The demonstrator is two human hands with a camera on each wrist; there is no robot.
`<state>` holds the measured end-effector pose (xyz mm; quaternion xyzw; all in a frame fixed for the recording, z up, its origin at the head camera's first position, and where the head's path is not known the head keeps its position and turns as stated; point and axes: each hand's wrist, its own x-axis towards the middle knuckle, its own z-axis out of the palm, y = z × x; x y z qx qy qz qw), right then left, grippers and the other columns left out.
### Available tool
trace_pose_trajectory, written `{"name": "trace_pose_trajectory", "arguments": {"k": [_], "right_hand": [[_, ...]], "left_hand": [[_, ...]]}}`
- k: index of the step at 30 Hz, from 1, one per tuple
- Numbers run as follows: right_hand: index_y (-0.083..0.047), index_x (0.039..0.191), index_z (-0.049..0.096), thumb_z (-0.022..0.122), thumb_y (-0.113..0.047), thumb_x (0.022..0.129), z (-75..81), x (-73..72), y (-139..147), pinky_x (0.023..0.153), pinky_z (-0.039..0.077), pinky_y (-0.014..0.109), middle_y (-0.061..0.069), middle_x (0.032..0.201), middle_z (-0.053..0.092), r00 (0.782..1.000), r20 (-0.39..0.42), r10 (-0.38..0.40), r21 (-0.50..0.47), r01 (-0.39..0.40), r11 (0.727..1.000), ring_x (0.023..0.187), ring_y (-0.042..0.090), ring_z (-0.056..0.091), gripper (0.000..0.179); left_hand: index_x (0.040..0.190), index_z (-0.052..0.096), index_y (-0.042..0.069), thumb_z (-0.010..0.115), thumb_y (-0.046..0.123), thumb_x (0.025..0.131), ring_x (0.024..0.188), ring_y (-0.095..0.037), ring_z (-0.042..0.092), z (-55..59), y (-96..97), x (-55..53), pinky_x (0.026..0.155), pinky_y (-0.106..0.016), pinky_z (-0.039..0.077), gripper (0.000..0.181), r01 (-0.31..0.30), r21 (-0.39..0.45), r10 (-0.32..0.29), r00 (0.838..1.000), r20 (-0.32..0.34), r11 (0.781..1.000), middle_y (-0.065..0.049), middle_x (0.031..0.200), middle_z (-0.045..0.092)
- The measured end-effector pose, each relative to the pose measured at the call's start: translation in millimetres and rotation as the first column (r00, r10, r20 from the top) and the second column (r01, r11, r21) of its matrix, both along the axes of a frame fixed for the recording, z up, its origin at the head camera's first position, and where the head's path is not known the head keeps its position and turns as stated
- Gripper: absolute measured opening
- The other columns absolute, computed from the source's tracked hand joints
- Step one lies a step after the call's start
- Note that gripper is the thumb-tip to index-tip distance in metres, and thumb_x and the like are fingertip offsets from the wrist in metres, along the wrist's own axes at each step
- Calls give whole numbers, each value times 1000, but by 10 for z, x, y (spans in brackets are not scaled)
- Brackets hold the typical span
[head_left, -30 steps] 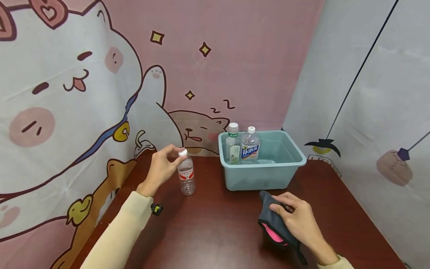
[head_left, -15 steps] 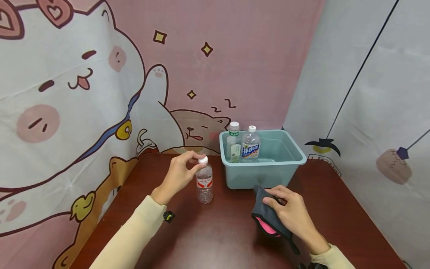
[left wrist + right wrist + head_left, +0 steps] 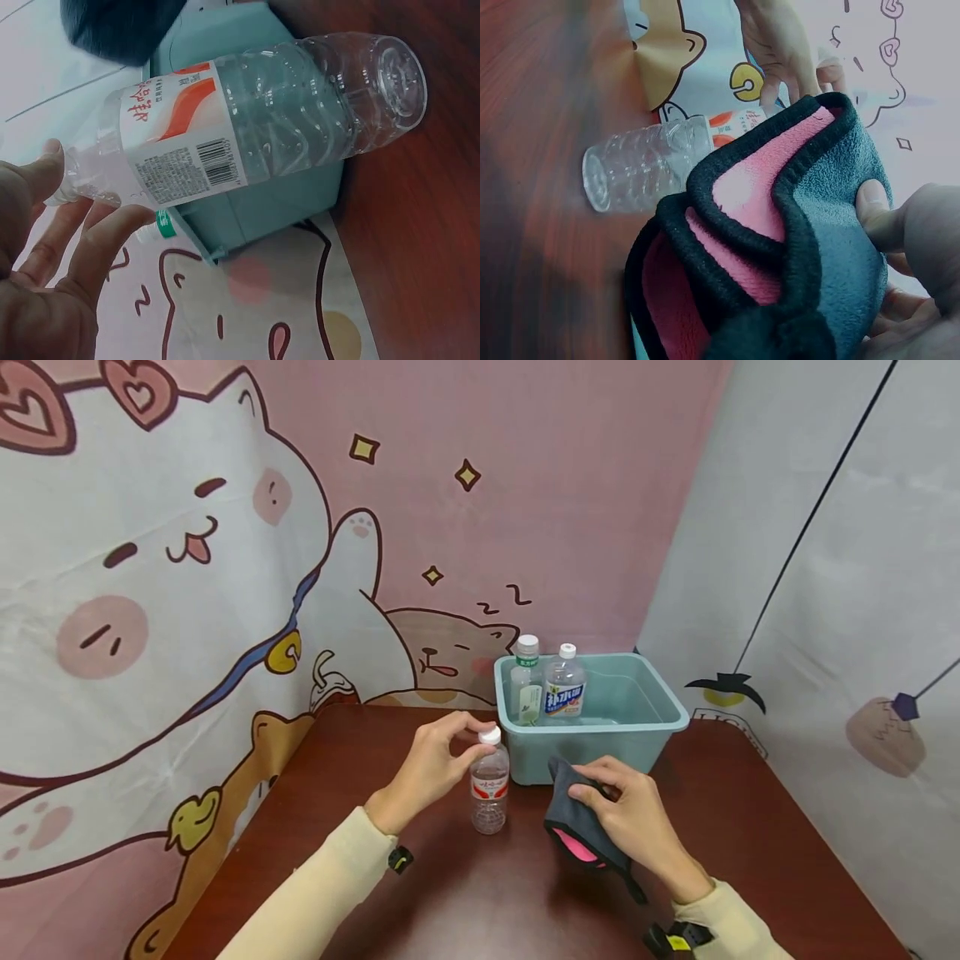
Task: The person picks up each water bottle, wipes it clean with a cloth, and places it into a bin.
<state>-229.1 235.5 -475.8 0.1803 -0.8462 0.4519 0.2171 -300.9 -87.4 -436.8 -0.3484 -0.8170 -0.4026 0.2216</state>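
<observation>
My left hand [image 3: 438, 764] pinches a clear plastic bottle [image 3: 490, 793] by its white cap, the bottle upright over the table. Its red and white label and barcode show in the left wrist view, where the empty bottle [image 3: 277, 105] lies across the picture. To the right, my right hand [image 3: 626, 810] grips a folded cloth [image 3: 581, 827], dark grey outside, pink inside, with black edging. In the right wrist view the thumb presses on the grey side of the cloth [image 3: 840, 217], and its folds hide part of the bottle.
Behind both hands stands a light blue plastic bin [image 3: 600, 743]. Inside its left end are a bottle with a green neck band [image 3: 527, 681] and a bottle with a blue label [image 3: 564, 689]. The dark red table [image 3: 487, 910] meets a cartoon-printed cloth backdrop [image 3: 562, 510].
My left hand has brought the bottle rightward and closer to me, in front of the bin's left corner. My right hand and the cloth have shifted left, so the two are nearer together.
</observation>
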Motion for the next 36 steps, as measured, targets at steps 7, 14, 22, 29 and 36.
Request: {"name": "trace_pose_trajectory", "arguments": {"k": [7, 14, 22, 29, 36], "right_hand": [[-15, 128, 90, 93, -13, 101, 63, -140, -106, 73, 54, 16, -5, 109, 84, 999, -49, -7, 17, 8, 1000, 90, 4, 68, 28], [-15, 130, 90, 92, -14, 102, 109, -251, -244, 84, 62, 15, -1, 114, 85, 999, -34, 20, -39, -21, 999, 105, 7, 76, 28], [-17, 134, 88, 90, -21, 105, 117, -329, -388, 82, 63, 22, -1, 120, 84, 998, 2, 58, -45, -58, 997, 108, 14, 77, 30], [-8, 138, 86, 95, -17, 97, 45, -340, -437, 93, 66, 28, 2, 130, 80, 994, -45, 95, 50, -93, 994, 119, 23, 76, 44], [-5, 136, 86, 98, -15, 91, 5, -363, -417, 81, 65, 26, 3, 122, 79, 991, -46, 123, 70, -120, 990, 109, 22, 75, 48]], "left_hand": [[124, 77, 10, 97, 6, 95, 108, -24, 87, -19, 117, 44, 96, -44, 74, 36, 57, 1, -57, 998, 37, 998, -6, 124, 84], [129, 74, 11, 97, 10, 96, 111, -21, 87, -34, 197, 98, 99, -33, 72, 40, 87, -6, -86, 993, 79, 996, -5, 127, 84], [127, 77, 12, 96, 15, 97, 109, -17, 87, -59, 248, 98, 98, -28, 71, 35, 99, 10, -99, 993, 69, 995, -5, 125, 86], [126, 80, 11, 96, 11, 96, 105, -16, 87, -36, 233, 90, 97, -45, 74, 33, 130, 34, -133, 987, 96, 991, -6, 123, 87], [127, 80, 12, 97, 14, 96, 105, -14, 86, 6, 218, 100, 96, -30, 72, 35, 118, 20, -120, 982, 144, 993, -4, 126, 87]]}}
